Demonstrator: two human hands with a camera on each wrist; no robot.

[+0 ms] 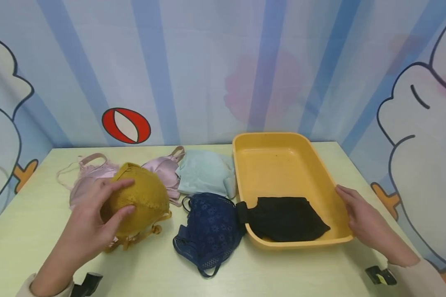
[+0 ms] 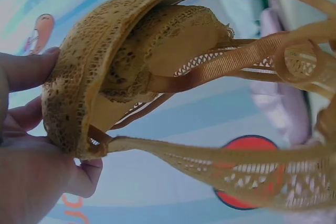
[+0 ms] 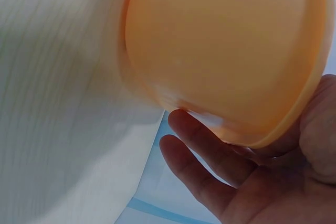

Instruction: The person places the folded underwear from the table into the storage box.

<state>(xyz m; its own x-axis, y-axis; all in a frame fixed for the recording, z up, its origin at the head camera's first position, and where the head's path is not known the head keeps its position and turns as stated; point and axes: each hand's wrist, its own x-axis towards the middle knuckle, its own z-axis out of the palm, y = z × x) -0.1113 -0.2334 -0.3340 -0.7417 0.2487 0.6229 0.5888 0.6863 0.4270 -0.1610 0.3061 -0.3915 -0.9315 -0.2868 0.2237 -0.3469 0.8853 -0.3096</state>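
Note:
My left hand (image 1: pixel 93 218) grips a mustard-yellow lace bra (image 1: pixel 143 198), its thumb and fingers on the outside of the cups. In the left wrist view, the bra's straps and lace band (image 2: pixel 252 166) hang loose toward the right. At the right, my right hand (image 1: pixel 368 220) holds the side rim of a yellow plastic tray (image 1: pixel 275 165). The right wrist view shows two fingers (image 3: pixel 202 142) lying by the tray's outer wall; the thumb is mostly hidden. A black garment (image 1: pixel 288 218) lies in the tray's near end, part of it over the left rim.
Beside the tray, a navy lace bra (image 1: pixel 212 231) lies on the pale table (image 1: pixel 163 272). Behind it are a mint-green bra (image 1: pixel 206 173) and a lilac satin bra (image 1: pixel 165 171). A pink bra (image 1: pixel 87 179) lies partly behind the left hand. A printed curtain (image 1: pixel 208 74) backs the table.

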